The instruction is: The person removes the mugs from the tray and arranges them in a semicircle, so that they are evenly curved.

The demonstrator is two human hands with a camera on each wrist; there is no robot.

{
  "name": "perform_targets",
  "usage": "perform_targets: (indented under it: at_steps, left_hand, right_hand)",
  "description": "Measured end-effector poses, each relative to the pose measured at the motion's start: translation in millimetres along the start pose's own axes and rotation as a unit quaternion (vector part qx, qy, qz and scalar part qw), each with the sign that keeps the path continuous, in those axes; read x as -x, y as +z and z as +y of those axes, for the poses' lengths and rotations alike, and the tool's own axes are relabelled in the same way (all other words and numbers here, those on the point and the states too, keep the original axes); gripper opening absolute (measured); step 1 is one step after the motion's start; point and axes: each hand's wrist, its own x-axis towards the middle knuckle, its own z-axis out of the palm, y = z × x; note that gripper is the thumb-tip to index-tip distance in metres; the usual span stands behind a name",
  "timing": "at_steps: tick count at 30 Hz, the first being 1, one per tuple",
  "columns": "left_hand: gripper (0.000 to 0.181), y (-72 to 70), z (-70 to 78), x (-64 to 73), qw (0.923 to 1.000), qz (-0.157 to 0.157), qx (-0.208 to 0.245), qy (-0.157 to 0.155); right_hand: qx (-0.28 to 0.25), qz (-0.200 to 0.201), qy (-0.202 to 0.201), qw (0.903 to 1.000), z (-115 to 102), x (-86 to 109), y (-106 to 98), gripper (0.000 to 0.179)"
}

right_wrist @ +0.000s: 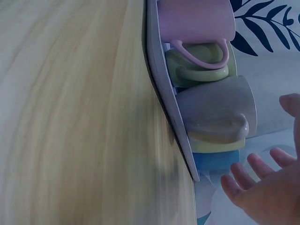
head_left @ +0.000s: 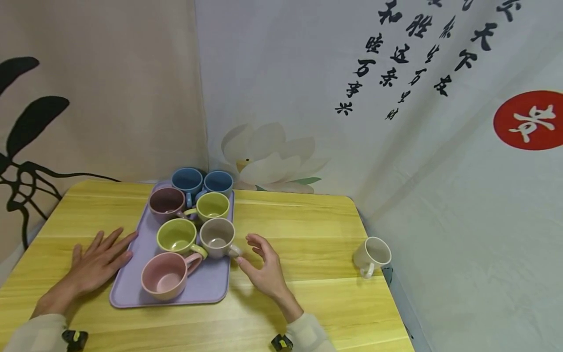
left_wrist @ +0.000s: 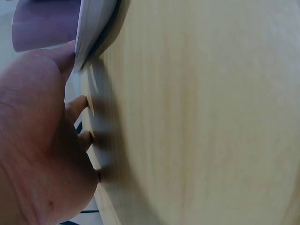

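Note:
My left hand (head_left: 97,261) lies spread beside the lilac tray (head_left: 206,288); in the left wrist view its fingertips reach the tray's rim and the table. My right hand (head_left: 267,270) is held off the tray's right side, thumb and fingers apart and holding nothing. Nearest to it is the grey mug (head_left: 218,238), its handle pointing toward the thumb; a gap shows between them in the right wrist view. Also on the tray are a pink mug (head_left: 164,276), two yellow-green mugs (head_left: 177,236), a purple mug (head_left: 166,205) and two blue mugs (head_left: 187,180).
A white mug (head_left: 368,255) stands alone near the right edge of the wooden table (head_left: 303,244). Behind the table hangs a pale cloth (head_left: 281,88) with dark writing and a lotus print. Each sleeve has a small dark device (head_left: 282,342) at the wrist.

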Motion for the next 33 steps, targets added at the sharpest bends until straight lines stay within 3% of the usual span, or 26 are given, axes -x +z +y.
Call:
perform_targets:
  at_steps: [12,22,33]
  left_hand:
    - [0.066,2.2,-2.2,-0.1,1.0000,-0.003,0.003,-0.001]
    - [0.066,2.8,-1.6,0.0,1.0000,0.004,0.002,-0.002]
    - [0.066,-1.1,1.8,1.3,1.0000,-0.002,-0.002,-0.001]
  right_hand:
    - [-0.017,-0.029,-0.003,0.9994,3.6,-2.4,14.2,0.061]
    - [-0.040,-0.019,0.000,0.9990,10.2,-3.3,26.1,0.042]
    - [-0.073,-0.003,0.022,0.9971,12.7,-5.8,32.9,0.034]
